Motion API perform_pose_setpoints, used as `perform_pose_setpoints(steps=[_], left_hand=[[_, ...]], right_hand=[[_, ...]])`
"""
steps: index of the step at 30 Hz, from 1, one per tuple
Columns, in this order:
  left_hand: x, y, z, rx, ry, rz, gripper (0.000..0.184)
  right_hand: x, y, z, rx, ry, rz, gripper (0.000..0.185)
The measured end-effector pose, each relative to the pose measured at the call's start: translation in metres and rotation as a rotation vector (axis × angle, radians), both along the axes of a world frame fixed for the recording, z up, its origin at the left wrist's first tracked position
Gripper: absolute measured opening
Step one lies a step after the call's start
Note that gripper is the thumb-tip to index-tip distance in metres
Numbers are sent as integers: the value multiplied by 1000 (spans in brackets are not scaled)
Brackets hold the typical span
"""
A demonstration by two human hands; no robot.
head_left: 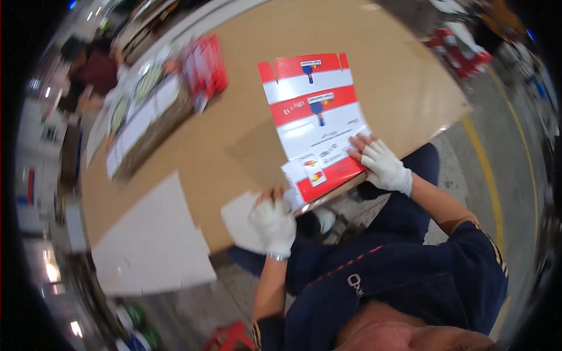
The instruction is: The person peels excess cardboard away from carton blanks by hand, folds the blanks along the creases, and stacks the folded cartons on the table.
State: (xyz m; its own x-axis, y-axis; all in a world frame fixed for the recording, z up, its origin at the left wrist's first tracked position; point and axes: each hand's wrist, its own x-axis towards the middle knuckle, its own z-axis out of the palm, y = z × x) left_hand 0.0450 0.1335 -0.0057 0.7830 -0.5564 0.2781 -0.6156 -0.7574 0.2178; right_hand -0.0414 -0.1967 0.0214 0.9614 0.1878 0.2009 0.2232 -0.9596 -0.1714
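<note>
A flat red-and-white printed carton lies on the brown table, its lower edge at the table's near edge. Over its lower right part my right hand, in a white fingerless glove, rests with fingers stretched flat on the print; its thumb is hidden. My left hand, gloved the same way, has its fingers curled at the carton's lower left corner. A small white printed piece shows on the carton near that corner. Beneath and beside my left hand is a pale sheet.
A large white sheet overhangs the table at left. Beyond it stands a stack of printed cardboard, with red plastic-looking packs alongside. Another person is at the far left. Yellow lines mark the floor at right.
</note>
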Motion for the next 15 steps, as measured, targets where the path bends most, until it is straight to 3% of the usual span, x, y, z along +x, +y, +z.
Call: perform_pose_setpoints(steps=[2,5,8,10,12,15], left_hand=[[-13,-13,28,113,127,-17,80],[-17,1,38,157,184,-89,106],[-20,50,65,220,329,-136,112],[-17,91,61,377,163,-90,98],[-19,128,24,480,-67,-46,92],[-20,133,32,18,66,111,77]], right_hand=[[8,29,22,-12,117,177,68],[19,51,13,-44,162,308,76],[25,67,9,-117,190,302,82],[25,74,9,-146,204,272,82],[24,76,7,-125,197,253,81],[18,72,2,-110,177,245,81]])
